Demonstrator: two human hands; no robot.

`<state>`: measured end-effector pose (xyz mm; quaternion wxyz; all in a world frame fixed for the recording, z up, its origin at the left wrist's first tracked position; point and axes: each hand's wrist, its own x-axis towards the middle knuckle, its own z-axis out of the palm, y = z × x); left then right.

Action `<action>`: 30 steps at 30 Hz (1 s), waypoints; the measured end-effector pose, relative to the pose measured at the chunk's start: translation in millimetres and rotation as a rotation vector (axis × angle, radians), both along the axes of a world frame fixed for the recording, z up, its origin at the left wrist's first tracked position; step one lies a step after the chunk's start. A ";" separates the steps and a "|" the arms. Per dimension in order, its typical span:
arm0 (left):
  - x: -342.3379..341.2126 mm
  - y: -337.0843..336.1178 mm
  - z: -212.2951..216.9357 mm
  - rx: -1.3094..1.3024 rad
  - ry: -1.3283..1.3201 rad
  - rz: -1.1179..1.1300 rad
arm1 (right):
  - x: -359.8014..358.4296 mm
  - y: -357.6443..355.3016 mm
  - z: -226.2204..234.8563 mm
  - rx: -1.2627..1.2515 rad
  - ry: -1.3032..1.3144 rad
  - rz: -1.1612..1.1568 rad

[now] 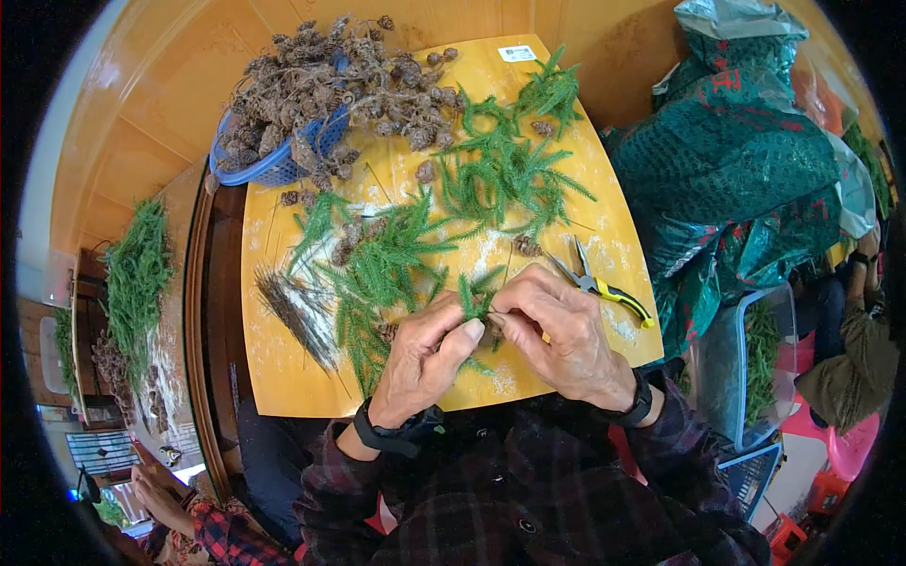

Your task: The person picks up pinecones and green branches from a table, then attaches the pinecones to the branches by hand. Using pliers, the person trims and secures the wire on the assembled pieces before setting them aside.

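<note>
Both hands meet near the board's front edge over a small green artificial pine sprig (479, 287). My left hand (425, 351) pinches its base between thumb and fingers. From the other side, my right hand (559, 332) grips the same spot with its fingertips; any wire in there is too small to make out. Just left of the hands lie more green sprigs (389, 264), with pine cones (351, 241) among them. Pliers with yellow-black handles (612, 291) rest beyond my right hand, jaws pointing away. A bundle of thin dark wires (294, 316) lies to the left.
A blue basket (274, 172) heaped with brown cones stands on the yellow board (604, 203) at the far left. Green plastic bags (727, 160) bulge at the right, above a clear bin (746, 373) of greenery. Another person's hand (159, 498) shows at lower left.
</note>
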<state>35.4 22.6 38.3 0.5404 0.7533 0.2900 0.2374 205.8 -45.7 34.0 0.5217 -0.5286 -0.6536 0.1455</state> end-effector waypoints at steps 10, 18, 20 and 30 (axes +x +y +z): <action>-11.3 4.8 -9.3 -0.013 0.004 -0.173 | 11.2 -7.2 4.3 -0.501 0.523 0.323; -12.9 8.8 -9.3 -0.040 -0.080 -0.359 | 23.4 -2.0 4.1 -0.662 0.588 0.467; -12.1 11.1 -9.0 -0.040 -0.053 -0.407 | 25.2 -1.9 -5.2 -0.733 0.793 0.597; -11.8 9.5 -21.4 -0.098 -0.100 -0.438 | 26.1 0.7 -9.8 -0.765 0.869 0.690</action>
